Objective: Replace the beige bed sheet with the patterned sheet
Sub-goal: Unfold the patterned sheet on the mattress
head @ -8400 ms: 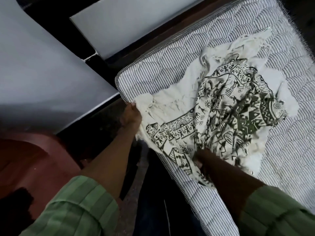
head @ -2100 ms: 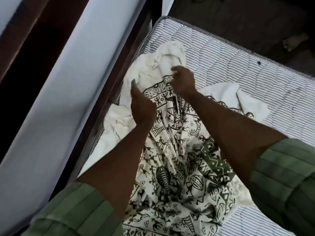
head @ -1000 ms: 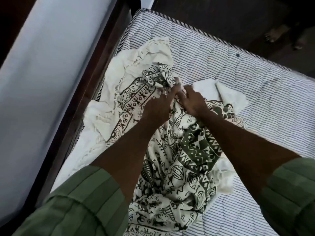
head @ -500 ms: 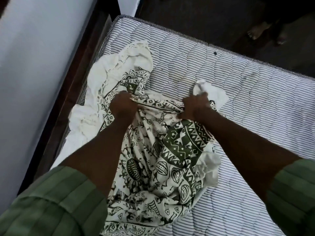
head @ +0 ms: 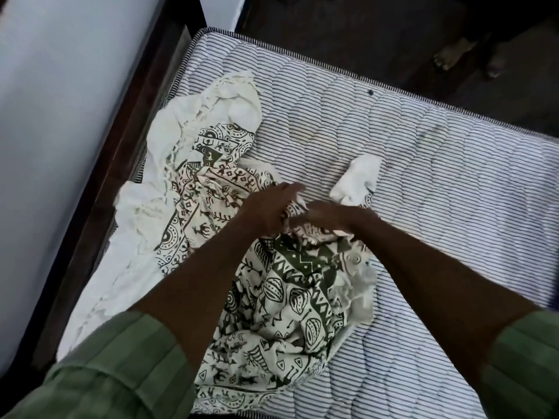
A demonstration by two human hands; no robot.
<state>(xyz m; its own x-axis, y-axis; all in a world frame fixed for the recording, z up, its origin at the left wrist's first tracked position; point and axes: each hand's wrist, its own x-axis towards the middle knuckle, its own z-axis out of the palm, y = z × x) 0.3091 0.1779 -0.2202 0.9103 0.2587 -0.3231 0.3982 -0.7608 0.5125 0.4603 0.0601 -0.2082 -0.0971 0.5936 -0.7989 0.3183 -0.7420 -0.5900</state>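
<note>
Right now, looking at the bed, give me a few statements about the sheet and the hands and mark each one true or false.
1. The patterned sheet is spread flat over the whole striped mattress. False: it lies bunched in a heap, with most of the mattress bare.
2. The left hand and right hand are close together on the sheet's crumpled folds. True.
3. Both forearms come out of green sleeves. True.
4. A pillow lies on the mattress beside the sheet. False: no pillow shows on it.
5. Bare feet show on the dark floor beyond the mattress's far edge. True.
</note>
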